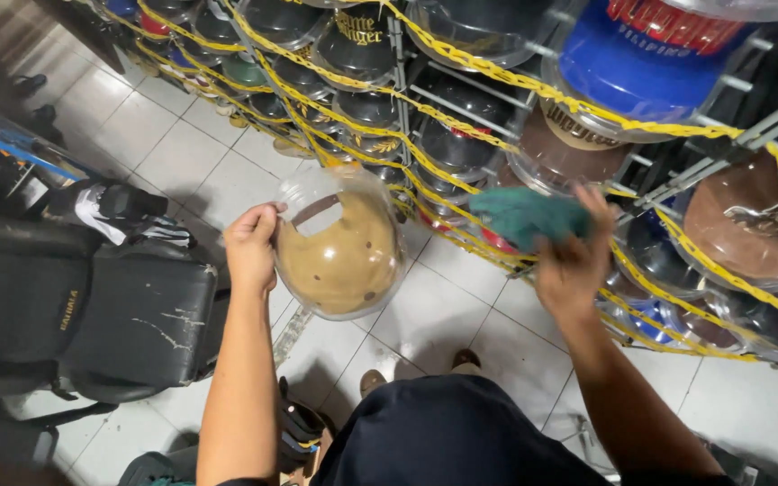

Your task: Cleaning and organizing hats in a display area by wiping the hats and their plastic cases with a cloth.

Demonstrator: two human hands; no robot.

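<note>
Currently left hand (251, 245) is gripping the rim of a tan cap in a clear dome case (342, 245), holding it above the tiled floor (461, 315). Right hand (573, 263) is clutching a teal cloth (529, 216) beside the rack (461, 108). Case looks light, stiff, slick, so edge grip suits it.

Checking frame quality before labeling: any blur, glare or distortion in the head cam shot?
Head view: the right hand and its teal cloth are motion-smeared; the left hand and the tan cap in its clear case are fairly sharp. Soft glare on the clear cases along the rack; wide-angle bending at the edges; black chair dim at left.
</note>
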